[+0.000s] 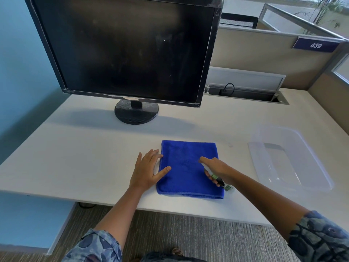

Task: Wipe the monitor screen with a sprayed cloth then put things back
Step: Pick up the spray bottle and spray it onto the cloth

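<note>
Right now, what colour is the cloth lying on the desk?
Bright blue: the cloth shows best in the head view.

The cloth point(189, 168) in front of me is a plain, deep blue. Under it the tabletop point(85, 148) is off-white. Behind the cloth, the monitor point(124, 50) has a black screen streaked with pale smears and a black frame and stand. Right of the cloth, the tray point(290, 157) is clear, nearly colourless. Over the cloth, the bottle point(217, 176) in my right grip point(217, 170) shows white, green and black. My sleeves point(321, 237) carry a blue-grey blotched pattern. Far right of the monitor, the sign point(315, 45) is purple with white digits.
</note>
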The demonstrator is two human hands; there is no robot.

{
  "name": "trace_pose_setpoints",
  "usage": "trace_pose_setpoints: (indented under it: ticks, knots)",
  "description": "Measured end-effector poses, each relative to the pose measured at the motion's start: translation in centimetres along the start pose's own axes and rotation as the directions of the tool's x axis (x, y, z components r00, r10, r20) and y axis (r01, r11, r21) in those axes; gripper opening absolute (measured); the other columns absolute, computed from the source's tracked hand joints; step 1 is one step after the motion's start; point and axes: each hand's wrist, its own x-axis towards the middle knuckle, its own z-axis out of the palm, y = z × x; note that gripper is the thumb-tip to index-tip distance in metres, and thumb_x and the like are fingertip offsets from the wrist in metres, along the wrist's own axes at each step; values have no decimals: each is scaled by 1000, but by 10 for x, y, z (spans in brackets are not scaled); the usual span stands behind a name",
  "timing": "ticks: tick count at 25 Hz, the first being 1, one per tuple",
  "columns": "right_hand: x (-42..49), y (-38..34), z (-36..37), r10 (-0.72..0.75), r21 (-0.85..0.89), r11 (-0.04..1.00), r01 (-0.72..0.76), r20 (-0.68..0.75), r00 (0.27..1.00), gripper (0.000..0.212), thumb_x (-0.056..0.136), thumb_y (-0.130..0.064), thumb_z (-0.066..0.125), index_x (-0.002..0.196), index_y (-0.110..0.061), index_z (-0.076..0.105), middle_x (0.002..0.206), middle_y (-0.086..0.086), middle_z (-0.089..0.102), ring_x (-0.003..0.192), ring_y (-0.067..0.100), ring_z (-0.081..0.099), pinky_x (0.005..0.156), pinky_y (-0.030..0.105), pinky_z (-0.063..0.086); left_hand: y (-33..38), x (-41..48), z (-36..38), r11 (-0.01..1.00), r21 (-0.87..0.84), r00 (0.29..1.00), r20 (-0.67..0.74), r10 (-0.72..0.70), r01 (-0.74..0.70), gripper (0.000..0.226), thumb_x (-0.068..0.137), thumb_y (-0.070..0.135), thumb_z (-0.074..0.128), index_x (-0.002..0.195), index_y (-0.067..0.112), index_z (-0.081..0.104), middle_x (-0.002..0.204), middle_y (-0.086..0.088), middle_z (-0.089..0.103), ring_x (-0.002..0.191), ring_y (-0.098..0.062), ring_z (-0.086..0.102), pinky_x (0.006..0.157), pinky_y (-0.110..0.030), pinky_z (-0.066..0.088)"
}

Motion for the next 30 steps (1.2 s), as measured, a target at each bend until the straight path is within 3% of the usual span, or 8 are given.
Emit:
trace_pose_setpoints:
  ticks: [9,12,15,19,24,28,30]
  knots:
    - [1,6,-24,-11,-29,1000,8,-131,991,44,80,-45,46,56,-8,48,55,10,49,41,21,40,44,23,36,0,0,0,1000,4,1000,-1,5,-5,84,81,81,23,124,17,55,140,-5,50,131,-23,43,114,-54,16]
    - [4,0,-30,-27,-48,999,20,-166,986,54,85,-50,46,49,-10,47,45,6,48,38,21,41,42,23,37,-1,0,1,1000,5,1000,2,1,-1,84,81,81,23,124,17,56,140,-5,50,131,-23,43,114,-54,16]
    - [11,-9,-32,-84,-69,995,70,-228,970,48,85,-41,45,51,-8,47,47,8,48,37,21,41,41,22,37,-2,0,3,1000,8,1000,-3,0,0,83,81,81,24,123,18,56,140,-5,50,131,-23,43,114,-54,16]
    - [20,-25,-29,-84,-16,996,82,-180,980,56,83,-54,49,50,-9,48,47,8,49,37,22,42,42,24,38,-3,0,3,1000,3,1000,-9,3,-3,83,81,81,24,123,17,56,140,-5,50,132,-24,43,114,-54,16]
    - [23,-37,-24,-123,-66,991,116,-128,984,48,83,-44,44,54,-6,45,50,11,45,34,21,38,41,23,34,-4,0,4,1000,-11,1000,-17,-5,5,82,81,81,25,123,18,56,140,-4,50,132,-24,42,115,-53,14]
    - [26,-37,-14,-88,-60,995,85,-50,995,64,80,-69,48,56,-9,46,49,8,47,38,21,41,42,23,36,-5,1,6,1000,-6,1000,-21,-4,4,79,82,80,26,122,19,57,139,-3,51,132,-22,43,114,-52,14]
    - [25,-38,-9,-101,-59,993,99,-48,994,64,81,-67,49,55,-8,48,50,8,48,39,21,42,41,23,36,-5,1,6,1000,-6,1000,-21,-4,4,79,82,80,26,122,19,56,139,-3,51,132,-22,43,114,-52,14]
